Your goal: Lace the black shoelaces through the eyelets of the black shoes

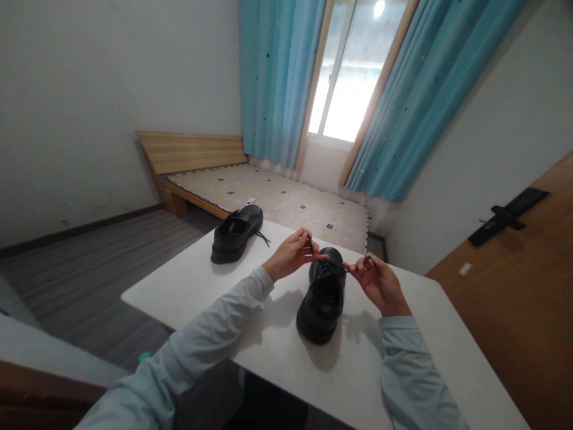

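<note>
The white table (277,370) is the landmark here, a broad slab running from near the viewer out toward the window. Beyond its far edge lies a low wooden bed (286,203) with a patterned mattress, and past that hang blue curtains (268,83) on either side of a bright window (353,71). To the right of the table stands a wooden door (528,286) with a dark handle.

On the table, near its middle, sits a black shoe (323,297), sole down, heel toward the viewer and toe pointing away, probably so the lacing faces both hands squarely. A second black shoe (236,234) rests at the table's far left corner, well apart from the first, its lace end trailing loose on the top.

The left hand (290,255) hovers just above the near shoe's left side, fingers pinched on one dark lace end (310,242), lifted upward. The right hand (378,280) sits just to the shoe's right, thumb and forefinger gripping the other lace end, drawn sideways. Held apart like this, the two ends appear to keep the lacing taut over the tongue.

As for containers, only the shoes have hollows; the near shoe's opening looks dark, and I cannot tell what, if anything, is inside.
</note>
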Demonstrator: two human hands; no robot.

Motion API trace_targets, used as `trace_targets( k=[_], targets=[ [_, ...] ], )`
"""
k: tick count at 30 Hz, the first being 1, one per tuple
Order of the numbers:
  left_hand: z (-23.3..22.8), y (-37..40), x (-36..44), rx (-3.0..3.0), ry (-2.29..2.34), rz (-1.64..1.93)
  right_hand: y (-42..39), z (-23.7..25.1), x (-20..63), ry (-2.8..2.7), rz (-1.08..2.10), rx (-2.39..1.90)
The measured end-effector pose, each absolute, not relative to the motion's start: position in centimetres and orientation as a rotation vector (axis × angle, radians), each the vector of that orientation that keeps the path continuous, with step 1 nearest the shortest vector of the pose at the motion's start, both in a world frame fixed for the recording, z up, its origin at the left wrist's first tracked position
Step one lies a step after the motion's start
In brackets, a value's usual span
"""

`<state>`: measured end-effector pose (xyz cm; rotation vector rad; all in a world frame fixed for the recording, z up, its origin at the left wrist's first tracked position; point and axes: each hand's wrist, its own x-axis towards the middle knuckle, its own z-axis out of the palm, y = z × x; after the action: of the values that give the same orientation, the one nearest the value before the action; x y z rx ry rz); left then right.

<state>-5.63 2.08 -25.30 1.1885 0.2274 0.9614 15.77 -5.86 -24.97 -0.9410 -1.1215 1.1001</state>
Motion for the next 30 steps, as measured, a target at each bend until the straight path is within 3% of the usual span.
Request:
trace_targets(
  k=[5,10,15,30],
  targets=[
    [-25.0,1.6,-5.4,1.78,0.379,0.917,-5.8,-24.8,13.9,-1.273,0.908,-1.035],
    [-25.2,1.3,-5.2,2.516,0.453,0.877,-6.6,-24.2,12.5,-1.635,0.446,-1.245],
    [-26.0,1.8,-5.2,2.879,0.57,0.881,-6.9,-23.9,12.4,-1.743,0.292,-1.333],
    [-26.1,1.8,-5.7,2.687,0.541,1.03,-6.6,-24.4,12.8,-1.949,0.201,-1.377]
  ],
)
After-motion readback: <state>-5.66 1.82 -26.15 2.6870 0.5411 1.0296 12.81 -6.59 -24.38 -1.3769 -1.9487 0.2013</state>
